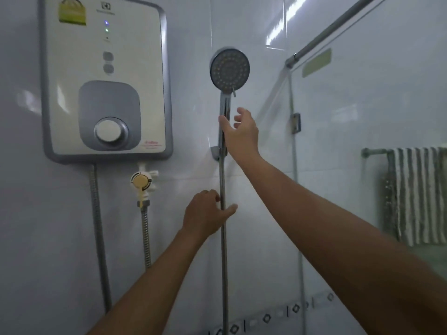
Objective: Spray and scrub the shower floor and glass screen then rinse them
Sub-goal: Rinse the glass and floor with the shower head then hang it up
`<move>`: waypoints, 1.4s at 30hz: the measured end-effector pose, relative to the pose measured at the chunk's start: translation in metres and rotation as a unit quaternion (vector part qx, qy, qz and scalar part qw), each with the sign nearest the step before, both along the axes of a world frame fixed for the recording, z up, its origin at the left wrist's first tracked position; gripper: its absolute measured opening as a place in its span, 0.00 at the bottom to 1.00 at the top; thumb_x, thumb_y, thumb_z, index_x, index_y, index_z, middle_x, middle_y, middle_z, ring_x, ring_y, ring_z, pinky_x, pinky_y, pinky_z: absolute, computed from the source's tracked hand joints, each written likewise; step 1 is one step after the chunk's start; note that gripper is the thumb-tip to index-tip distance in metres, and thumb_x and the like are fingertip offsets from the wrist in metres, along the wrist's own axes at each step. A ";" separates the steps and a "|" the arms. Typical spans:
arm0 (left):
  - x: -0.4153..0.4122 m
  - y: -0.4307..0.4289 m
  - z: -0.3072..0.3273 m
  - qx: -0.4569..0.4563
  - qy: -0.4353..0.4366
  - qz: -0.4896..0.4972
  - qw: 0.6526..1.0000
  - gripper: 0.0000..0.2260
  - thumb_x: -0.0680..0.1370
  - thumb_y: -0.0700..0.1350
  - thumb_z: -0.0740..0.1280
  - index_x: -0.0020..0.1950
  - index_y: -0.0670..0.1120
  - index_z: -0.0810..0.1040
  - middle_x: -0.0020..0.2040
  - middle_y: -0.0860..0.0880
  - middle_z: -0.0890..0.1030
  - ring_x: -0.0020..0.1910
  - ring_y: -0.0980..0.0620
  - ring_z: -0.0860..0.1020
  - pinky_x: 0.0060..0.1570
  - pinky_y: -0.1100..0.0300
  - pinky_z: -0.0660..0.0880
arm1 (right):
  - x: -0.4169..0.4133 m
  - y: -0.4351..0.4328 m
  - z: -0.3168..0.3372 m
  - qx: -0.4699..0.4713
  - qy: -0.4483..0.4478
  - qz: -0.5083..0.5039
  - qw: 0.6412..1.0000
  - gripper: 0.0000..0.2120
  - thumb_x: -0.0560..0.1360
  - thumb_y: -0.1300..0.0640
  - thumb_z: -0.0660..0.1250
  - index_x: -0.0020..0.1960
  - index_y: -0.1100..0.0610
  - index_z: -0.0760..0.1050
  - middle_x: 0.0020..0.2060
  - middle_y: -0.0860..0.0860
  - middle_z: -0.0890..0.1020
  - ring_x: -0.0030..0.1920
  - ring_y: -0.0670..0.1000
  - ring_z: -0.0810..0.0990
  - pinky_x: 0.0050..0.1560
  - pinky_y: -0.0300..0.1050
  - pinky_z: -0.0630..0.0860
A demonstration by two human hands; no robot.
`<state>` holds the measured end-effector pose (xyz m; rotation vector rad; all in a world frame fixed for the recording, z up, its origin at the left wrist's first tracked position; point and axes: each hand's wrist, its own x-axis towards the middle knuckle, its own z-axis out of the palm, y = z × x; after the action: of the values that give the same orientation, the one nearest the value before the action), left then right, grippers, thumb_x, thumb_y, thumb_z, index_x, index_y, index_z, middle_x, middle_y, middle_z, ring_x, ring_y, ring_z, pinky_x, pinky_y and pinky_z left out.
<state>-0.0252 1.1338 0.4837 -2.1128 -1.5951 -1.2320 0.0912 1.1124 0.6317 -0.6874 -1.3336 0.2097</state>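
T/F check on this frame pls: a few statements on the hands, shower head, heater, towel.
1. The left hand turns the dial on the water heater. False: it holds the hose below the shower head, and nothing touches the dial.
2. The right hand is at the shower head's handle, above the left hand. True.
3. The water heater shows no lights. False: a blue light and a green light glow on its front.
4. A striped towel hangs on a rail at the right. True.
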 end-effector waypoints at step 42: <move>-0.039 -0.165 -0.282 -0.548 -0.293 -0.113 0.775 0.30 0.83 0.67 0.52 0.46 0.46 0.82 0.28 0.51 0.69 0.22 0.56 0.64 0.26 0.66 0.59 | -0.021 -0.070 -0.370 -0.291 0.082 0.235 0.924 0.22 0.80 0.36 0.56 0.40 0.54 0.66 0.29 0.52 0.66 0.26 0.45 0.65 0.23 0.39 0.61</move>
<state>-0.0643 0.9690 0.2022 -2.7408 -2.9648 -1.2371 0.0699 1.0423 0.2621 -0.8068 -1.2583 1.0644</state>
